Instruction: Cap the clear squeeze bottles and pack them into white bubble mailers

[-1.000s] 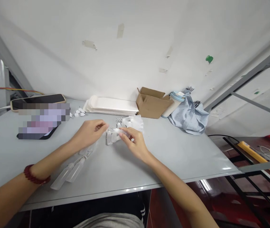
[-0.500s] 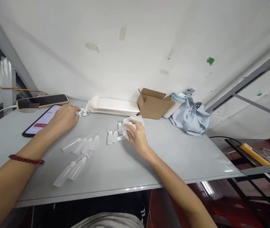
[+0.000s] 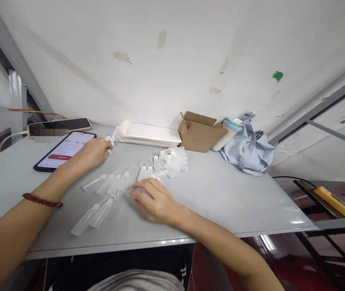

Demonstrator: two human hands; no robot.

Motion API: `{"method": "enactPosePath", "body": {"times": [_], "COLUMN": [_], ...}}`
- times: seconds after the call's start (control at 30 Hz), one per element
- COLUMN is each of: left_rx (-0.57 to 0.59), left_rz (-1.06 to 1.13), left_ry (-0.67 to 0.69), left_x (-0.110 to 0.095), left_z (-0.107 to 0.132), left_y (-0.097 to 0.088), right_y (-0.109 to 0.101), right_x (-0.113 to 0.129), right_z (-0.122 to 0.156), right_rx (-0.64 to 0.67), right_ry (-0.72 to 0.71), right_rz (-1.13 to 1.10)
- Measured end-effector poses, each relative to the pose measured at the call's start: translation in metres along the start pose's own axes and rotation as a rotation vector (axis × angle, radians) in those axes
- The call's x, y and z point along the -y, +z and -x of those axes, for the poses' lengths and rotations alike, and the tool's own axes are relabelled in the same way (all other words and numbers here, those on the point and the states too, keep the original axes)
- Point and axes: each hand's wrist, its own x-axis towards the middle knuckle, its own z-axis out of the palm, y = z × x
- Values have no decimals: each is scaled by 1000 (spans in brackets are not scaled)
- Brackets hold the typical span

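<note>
My left hand (image 3: pixel 95 153) rests by the phone's upper right corner, fingers bent together over the table. A bit of white shows at its fingertips, too small to name, beside a little heap of small white pieces (image 3: pixel 110 140). My right hand (image 3: pixel 155 199) hovers low over the middle of the table, slightly blurred, with fingers loosely curled, apart and nothing seen in them. Just behind it lies a cluster of translucent white tags with thin strings (image 3: pixel 175 161), partly covered by the hand. Left of it, more string-tied translucent tags (image 3: pixel 111 184) are fanned out, two (image 3: pixel 92 218) nearer the front edge.
A phone with a running timer (image 3: pixel 66 151) lies at left, a second phone (image 3: pixel 60 127) behind it. Along the wall stand a stack of white trays (image 3: pixel 151 135), an open cardboard box (image 3: pixel 199 135), a blue-lidded cup (image 3: pixel 225 135) and a light blue cloth bag (image 3: pixel 248 153).
My right hand has left the tag cluster and moved left and toward me. My left hand has shifted slightly right, uncovering the phone's timer. The view has shifted a little.
</note>
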Motion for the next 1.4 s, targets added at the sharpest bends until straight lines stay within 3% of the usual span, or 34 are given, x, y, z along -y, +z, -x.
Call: {"method": "enactPosePath", "body": {"times": [0.23,0.43,0.57,0.8,1.03,1.17,1.4], "left_rx": [34,-7,-56,-130,-147,-141,-138], "left_rz": [31,107,159,204,259,268,277], "left_ry": [38,89,112,104,135,142,123], "left_x": [-11,-35,-48,-53,-58,-59,-60], "left_z": [6,14,17,19,20,21,22], "left_y": [-5,-16,-14,-10,-10,-11,-15], "right_y": [9,15,20,18,19,20,20], "right_x": [9,8,8,4,-2,-5,-5], "right_z": [0,-3,-9,-12,-10,-9,-4], "right_rx": [88,168,196,263,205,208,260], "right_ry": [11,78,117,36,56,135,155], "right_rz": [33,67,114,152,93,42,154]}}
